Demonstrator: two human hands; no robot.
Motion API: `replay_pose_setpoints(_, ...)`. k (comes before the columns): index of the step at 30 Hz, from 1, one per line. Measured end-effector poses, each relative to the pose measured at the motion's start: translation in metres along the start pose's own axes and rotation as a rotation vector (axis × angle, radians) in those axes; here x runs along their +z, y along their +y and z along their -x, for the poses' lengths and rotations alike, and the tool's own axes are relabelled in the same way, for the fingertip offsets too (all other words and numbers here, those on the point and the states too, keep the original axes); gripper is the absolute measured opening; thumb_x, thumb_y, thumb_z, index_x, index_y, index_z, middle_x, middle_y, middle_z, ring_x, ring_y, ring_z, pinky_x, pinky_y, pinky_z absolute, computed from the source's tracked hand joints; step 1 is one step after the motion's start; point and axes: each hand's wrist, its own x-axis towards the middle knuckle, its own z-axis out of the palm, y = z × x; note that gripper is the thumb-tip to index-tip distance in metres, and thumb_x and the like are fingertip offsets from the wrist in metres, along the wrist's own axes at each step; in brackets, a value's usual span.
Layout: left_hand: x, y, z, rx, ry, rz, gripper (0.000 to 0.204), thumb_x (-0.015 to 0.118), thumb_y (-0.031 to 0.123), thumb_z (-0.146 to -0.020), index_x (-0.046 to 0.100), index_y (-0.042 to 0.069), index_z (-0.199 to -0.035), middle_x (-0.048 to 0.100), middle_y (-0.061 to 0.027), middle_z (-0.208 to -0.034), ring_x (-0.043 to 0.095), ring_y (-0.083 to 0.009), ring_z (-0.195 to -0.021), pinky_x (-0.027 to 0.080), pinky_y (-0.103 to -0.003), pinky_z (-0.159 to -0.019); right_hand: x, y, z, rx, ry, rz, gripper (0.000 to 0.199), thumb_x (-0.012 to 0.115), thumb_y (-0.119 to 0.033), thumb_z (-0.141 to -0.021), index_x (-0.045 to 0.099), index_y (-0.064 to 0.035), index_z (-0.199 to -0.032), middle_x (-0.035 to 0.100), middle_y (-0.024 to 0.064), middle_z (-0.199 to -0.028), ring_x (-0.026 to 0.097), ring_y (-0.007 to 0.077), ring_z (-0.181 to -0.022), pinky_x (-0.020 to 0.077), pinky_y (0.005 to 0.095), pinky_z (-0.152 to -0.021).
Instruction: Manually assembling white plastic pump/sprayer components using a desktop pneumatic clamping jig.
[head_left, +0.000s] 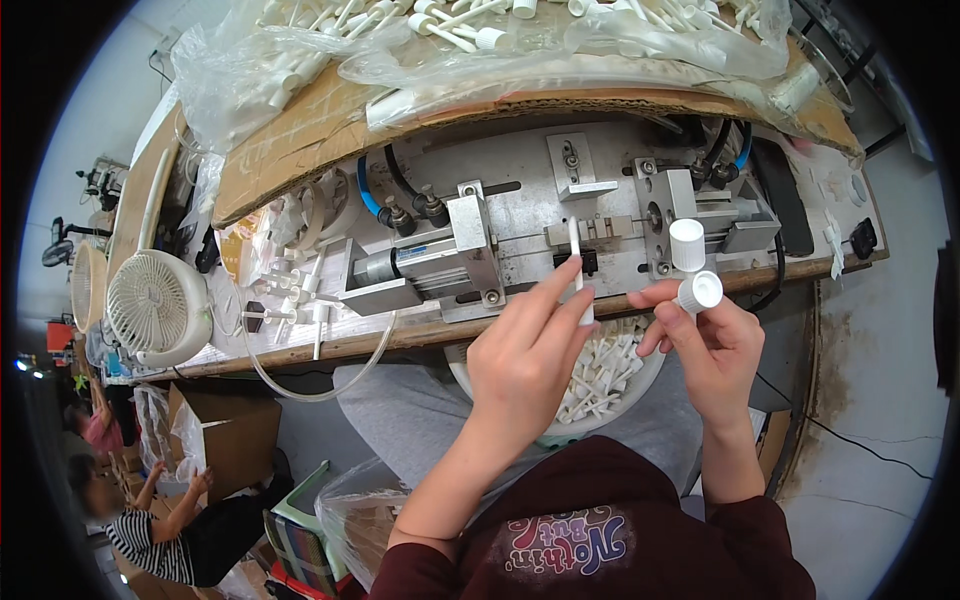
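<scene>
My left hand [525,350] pinches a slim white plastic stick [576,245] between thumb and fingers. The stick's far end lies over a small metal holder [605,230] at the middle of the bench fixture. In my right hand [715,350] is a white ribbed screw cap [702,290], its round end turned up toward me. Just beyond it shows a second white cap [687,245], in front of the right-hand metal cylinder unit [715,215]; I cannot tell whether my fingers touch it. A left-hand cylinder unit [430,260] faces the holder.
A tub [648,385] of white pieces sits at my lap below the bench edge. Cardboard [300,150] above the fixture carries a heap of white capped sticks [450,20]. At left stand a white fan [158,308] and loose sticks. Another person [160,530] works beside a carton [230,430].
</scene>
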Motion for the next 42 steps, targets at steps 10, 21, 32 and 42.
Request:
replay_pose_setpoints(10,0.005,-0.003,-0.016,0.114,-0.043,-0.285,0.032,0.082,0.011,-0.069,0.075,0.007,-0.099,0.073,-0.002,-0.113,0.054,-0.0171,-0.051,0.046,-0.027,-0.052,-0.008,0.005,0.001,-0.088,-0.002,0.133,0.014,0.065,-0.002,-0.092,0.071,0.0059,-0.102,0.073,0.0153,-0.098,0.067,0.013,-0.065,0.0488,0.0231,-0.057)
replay_pose_setpoints(21,-0.022,0.015,-0.011,-0.398,-0.214,0.941,0.048,0.086,-0.005,-0.068,0.072,-0.003,-0.114,0.071,-0.0111,-0.103,0.069,-0.0137,-0.085,0.059,-0.025,-0.073,-0.01,0.015,0.001,-0.594,-0.024,0.708,0.049,0.078,0.002,-0.065,0.074,-0.0039,-0.114,0.058,0.007,-0.104,0.055,0.0147,-0.073,0.0447,0.0266,-0.057)
replay_pose_setpoints(32,-0.006,0.005,-0.007,-0.014,0.026,0.078,0.035,0.085,0.003,-0.071,0.074,0.0,-0.103,0.07,-0.0111,-0.111,0.07,-0.0173,-0.079,0.057,-0.028,-0.069,-0.008,0.013,0.0,-0.336,0.043,0.539,0.044,0.075,0.003,-0.078,0.07,-0.0003,-0.122,0.07,0.0105,-0.083,0.065,0.0164,-0.068,0.0503,0.0271,-0.059)
replay_pose_setpoints(42,0.001,-0.003,-0.02,0.113,-0.067,-0.273,0.031,0.082,0.015,-0.071,0.076,0.009,-0.101,0.073,0.0004,-0.113,0.056,-0.0169,-0.053,0.047,-0.027,-0.053,-0.02,0.013,0.0,-0.354,0.036,0.505,0.042,0.073,0.002,-0.079,0.071,-0.0003,-0.12,0.072,0.0112,-0.083,0.067,0.018,-0.068,0.0512,0.0281,-0.063)
